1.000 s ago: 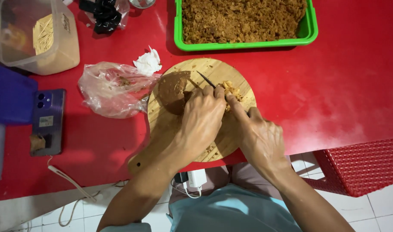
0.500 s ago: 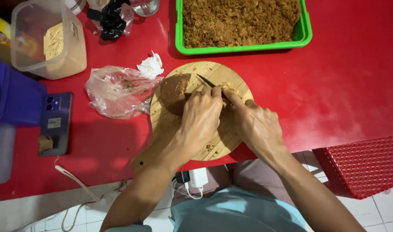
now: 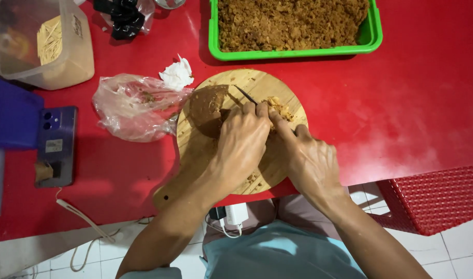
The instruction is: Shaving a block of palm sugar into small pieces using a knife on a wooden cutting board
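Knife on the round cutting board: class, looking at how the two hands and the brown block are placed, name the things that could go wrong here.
1. The left hand lies right over the knife, its fingers close to the blade, so a slip could cut them.
2. The right hand is pressed against the left, leaving little room to control the blade.
3. The cutting board has its handle past the red table edge, so hard pressure might tip or shift it, along with the brown block.

Matt wooden board [image 3: 205, 150], glossy red table [image 3: 402, 103], seemingly metal knife blade [image 3: 245, 95].
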